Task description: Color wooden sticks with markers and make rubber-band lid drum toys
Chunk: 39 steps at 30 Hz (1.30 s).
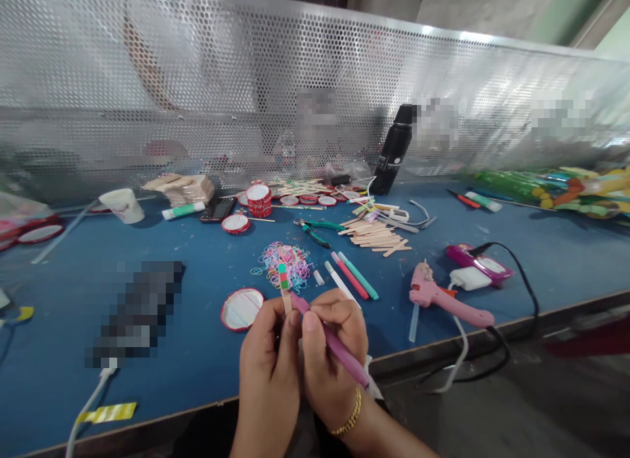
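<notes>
My left hand (270, 366) is closed around the lower part of a wooden craft stick (283, 281), held upright with green and red bands coloured near its top. In my right hand (335, 333) is a purple marker (344, 354), its tip end close to or touching the stick just under the coloured bands. Beyond the stick lies a pile of small pastel rubber bands (295, 258). A round red-rimmed lid (242, 309) rests left of my hands. To the right lie a white marker (342, 279), a red marker (349, 275), a teal marker (358, 275) and a small cap (319, 277).
A pink glue gun (447, 299) with cables sits at the right edge. Farther back are loose craft sticks (377, 235), teal-handled pliers (315, 229), a black bottle (394, 149) and a paper cup (122, 206). A phone (142, 307) on a charging cable lies left.
</notes>
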Motion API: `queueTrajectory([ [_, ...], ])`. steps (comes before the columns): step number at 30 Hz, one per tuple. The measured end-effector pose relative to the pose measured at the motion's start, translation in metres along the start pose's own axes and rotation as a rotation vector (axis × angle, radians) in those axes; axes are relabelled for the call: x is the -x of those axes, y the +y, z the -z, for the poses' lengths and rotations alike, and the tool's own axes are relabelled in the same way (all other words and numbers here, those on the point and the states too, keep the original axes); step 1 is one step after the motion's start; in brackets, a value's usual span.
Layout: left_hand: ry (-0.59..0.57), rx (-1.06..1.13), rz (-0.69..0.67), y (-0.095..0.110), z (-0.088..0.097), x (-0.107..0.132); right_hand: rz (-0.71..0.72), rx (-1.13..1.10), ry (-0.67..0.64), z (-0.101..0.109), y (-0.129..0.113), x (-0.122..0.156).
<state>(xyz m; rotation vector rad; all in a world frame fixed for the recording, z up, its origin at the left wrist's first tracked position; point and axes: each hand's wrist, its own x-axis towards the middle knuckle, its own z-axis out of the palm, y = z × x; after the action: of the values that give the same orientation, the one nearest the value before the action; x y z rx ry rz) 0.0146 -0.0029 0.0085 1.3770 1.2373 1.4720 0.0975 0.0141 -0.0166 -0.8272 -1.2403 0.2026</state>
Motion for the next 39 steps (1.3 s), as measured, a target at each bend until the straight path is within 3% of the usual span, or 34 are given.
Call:
queueTrajectory([
  [11, 0.011, 0.048, -0.015, 0.0018, -0.0029, 0.0009, -0.001, -0.071, -0.043, 0.0013, -0.0007, 0.0001],
  [22, 0.005, 0.027, 0.021, 0.0031, -0.0021, 0.0007, -0.023, -0.007, 0.012, 0.0001, -0.0003, 0.0010],
  [32, 0.020, 0.003, -0.035, 0.0042, -0.0045, 0.0009, 0.008, -0.075, -0.037, 0.0008, -0.0012, 0.0007],
  [39, -0.016, 0.024, 0.023, 0.0005, -0.0021, 0.0019, -0.038, -0.044, 0.039, -0.0009, 0.0029, 0.0036],
])
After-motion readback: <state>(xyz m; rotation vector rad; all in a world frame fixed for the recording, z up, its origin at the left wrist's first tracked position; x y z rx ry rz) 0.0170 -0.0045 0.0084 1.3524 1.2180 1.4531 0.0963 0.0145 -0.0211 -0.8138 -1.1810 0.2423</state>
